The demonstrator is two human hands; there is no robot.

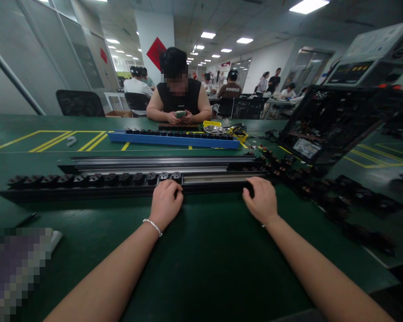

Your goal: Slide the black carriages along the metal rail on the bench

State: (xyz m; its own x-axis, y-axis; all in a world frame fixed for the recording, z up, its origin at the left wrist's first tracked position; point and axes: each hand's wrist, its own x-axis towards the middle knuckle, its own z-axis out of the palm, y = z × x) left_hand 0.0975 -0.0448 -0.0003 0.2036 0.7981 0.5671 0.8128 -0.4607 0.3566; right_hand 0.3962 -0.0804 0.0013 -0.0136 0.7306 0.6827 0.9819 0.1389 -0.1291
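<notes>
A long black rail [87,190] lies across the green table [201,259], with a row of several small black parts [87,180] seated along its left half. My left hand [165,202] is curled closed at the rail's front edge, beside the last part in the row. My right hand [261,199] rests on the rail further right, fingers bent over its edge. What the fingers hold, if anything, is hidden. A bracelet sits on my left wrist.
A second metal rail [161,162] lies behind the first. Loose black parts [349,197] are heaped at the right. A blue rail [174,139] with parts lies farther back, in front of a seated person [177,96] holding a phone. A black machine [339,120] stands at the right.
</notes>
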